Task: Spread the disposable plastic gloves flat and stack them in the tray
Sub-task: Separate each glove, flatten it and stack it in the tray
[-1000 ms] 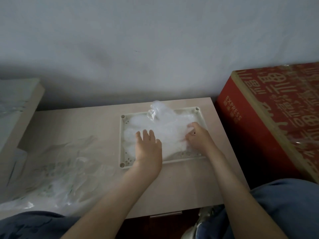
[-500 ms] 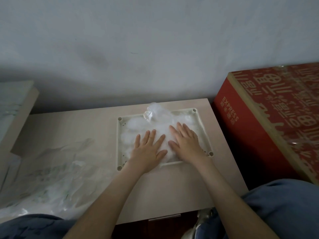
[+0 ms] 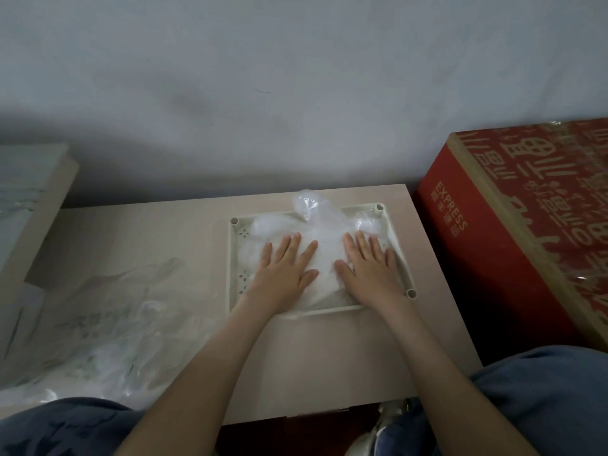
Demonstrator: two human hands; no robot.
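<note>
A pale green rectangular tray lies on the right half of a low beige table. Inside it sits a stack of clear plastic gloves, whitish and puffed up at the far edge, where one bulge rises over the rim. My left hand presses flat on the stack's left side, fingers spread. My right hand lies flat on the right side, fingers spread too. Neither hand grips anything.
A heap of loose clear gloves and plastic wrapping covers the table's left part. A big red "EXPRESS" carton stands close to the table's right edge. A wall runs behind. A board leans at far left. My knees are below.
My right hand went from pinching at the tray's right edge to lying flat on the stack. Both hands then slid apart, the right one towards the tray's right side.
</note>
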